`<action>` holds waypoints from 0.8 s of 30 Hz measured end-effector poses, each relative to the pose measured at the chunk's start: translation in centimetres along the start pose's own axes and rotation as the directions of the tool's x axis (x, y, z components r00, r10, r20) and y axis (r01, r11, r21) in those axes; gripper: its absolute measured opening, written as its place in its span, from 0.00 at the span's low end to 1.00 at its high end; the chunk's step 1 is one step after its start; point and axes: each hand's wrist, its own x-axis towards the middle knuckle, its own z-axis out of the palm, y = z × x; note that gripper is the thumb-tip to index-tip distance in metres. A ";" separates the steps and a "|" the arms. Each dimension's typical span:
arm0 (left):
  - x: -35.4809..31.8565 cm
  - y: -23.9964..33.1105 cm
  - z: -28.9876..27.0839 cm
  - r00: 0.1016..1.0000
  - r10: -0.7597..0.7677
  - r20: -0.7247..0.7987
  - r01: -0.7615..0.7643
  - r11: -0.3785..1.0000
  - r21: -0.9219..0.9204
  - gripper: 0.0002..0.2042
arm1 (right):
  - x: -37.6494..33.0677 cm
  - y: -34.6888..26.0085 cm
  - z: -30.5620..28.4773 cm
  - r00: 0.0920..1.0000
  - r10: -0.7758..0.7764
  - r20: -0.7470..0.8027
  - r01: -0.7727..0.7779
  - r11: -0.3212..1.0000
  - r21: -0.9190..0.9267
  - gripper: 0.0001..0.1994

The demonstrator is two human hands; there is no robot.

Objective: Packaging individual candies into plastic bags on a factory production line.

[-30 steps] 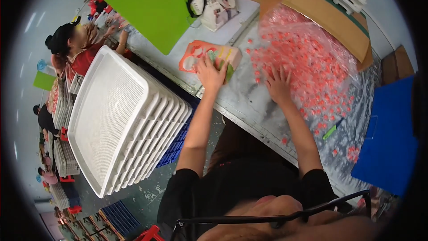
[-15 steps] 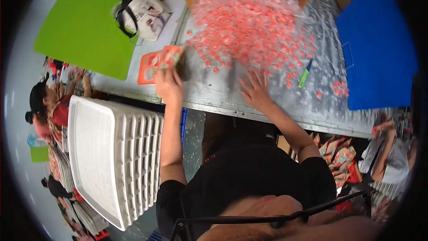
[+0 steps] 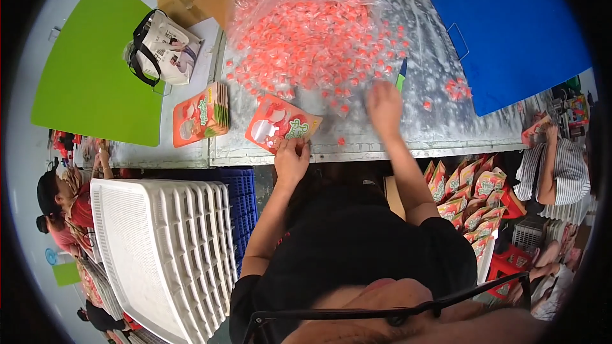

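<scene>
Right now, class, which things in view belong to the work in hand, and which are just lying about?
Likely in the work:
- red pouch, under the left hand's fingers
- pouch stack
- heap of wrapped red pieces

Apparently lying about:
- white bag with black handles
- green board
- blue board
- perhaps the green-handled knife, near the right hand

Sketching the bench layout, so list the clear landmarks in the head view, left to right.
Green board → stack of red pouches → single red pouch → right hand → blue board.
</scene>
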 end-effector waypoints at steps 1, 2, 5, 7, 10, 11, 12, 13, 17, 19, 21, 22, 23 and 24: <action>0.1 0.1 0.0 1.000 0.006 0.001 -0.006 1.000 -0.004 0.06 | 0.8 2.4 -0.3 0.992 0.122 0.000 -0.122 0.987 -0.106 0.16; 0.2 0.3 -0.1 0.999 0.037 0.031 -0.037 0.999 0.001 0.05 | 1.2 4.3 -0.4 0.970 0.242 -0.016 -0.240 0.948 -0.209 0.16; 0.3 -0.4 0.1 0.996 0.074 0.055 -0.074 0.997 -0.010 0.04 | 1.3 7.7 0.4 0.969 0.228 0.098 -0.188 0.933 -0.308 0.14; 0.2 -1.2 0.7 0.994 0.074 0.084 -0.070 0.997 -0.044 0.05 | 1.1 10.6 0.9 0.932 0.300 0.206 -0.224 0.919 -0.326 0.13; 0.4 -1.4 0.5 0.996 -0.064 0.058 0.072 0.987 -0.141 0.08 | 1.6 9.0 -2.2 0.931 0.334 0.149 -0.274 0.907 -0.321 0.11; 0.6 -1.6 0.6 0.996 -0.056 0.062 0.066 0.981 -0.180 0.10 | 1.0 9.6 -3.2 0.925 0.364 0.107 -0.332 0.913 -0.235 0.12; 1.1 -1.7 0.7 0.985 -0.133 0.108 0.152 0.971 -0.183 0.12 | -0.3 10.2 -3.4 0.938 0.347 -0.001 -0.342 0.924 -0.169 0.13; 1.2 -2.6 1.0 0.976 -0.165 0.140 0.189 0.965 -0.183 0.13 | -0.8 10.2 -2.9 0.936 0.335 -0.109 -0.346 0.933 -0.099 0.14; 1.5 -4.2 1.1 0.927 -0.263 0.266 0.317 0.930 -0.185 0.14 | 1.1 -0.5 -0.6 0.945 0.227 0.236 -0.320 0.793 0.519 0.11; 1.5 -3.6 0.3 0.884 -0.318 0.342 0.385 0.911 -0.150 0.17 | 3.7 -7.6 3.0 0.935 0.050 0.351 -0.273 0.736 0.620 0.10; 1.7 -3.5 0.1 0.873 -0.326 0.362 0.402 0.902 -0.159 0.17 | 6.1 -12.4 8.7 0.897 -0.075 0.435 -0.292 0.637 0.713 0.09; 1.8 -3.4 0.2 0.859 -0.314 0.404 0.406 0.899 -0.163 0.17 | 6.6 -13.7 13.2 0.886 -0.120 0.449 -0.321 0.539 0.778 0.09; 1.6 -3.6 0.3 0.888 -0.268 0.373 0.359 0.911 -0.201 0.17 | 8.0 -16.0 15.9 0.860 -0.198 0.470 -0.235 0.663 0.710 0.10; 1.9 -3.6 0.1 0.890 -0.274 0.365 0.364 0.909 -0.205 0.17 | 9.7 -19.0 17.6 0.797 -0.221 0.562 -0.333 0.616 0.714 0.10</action>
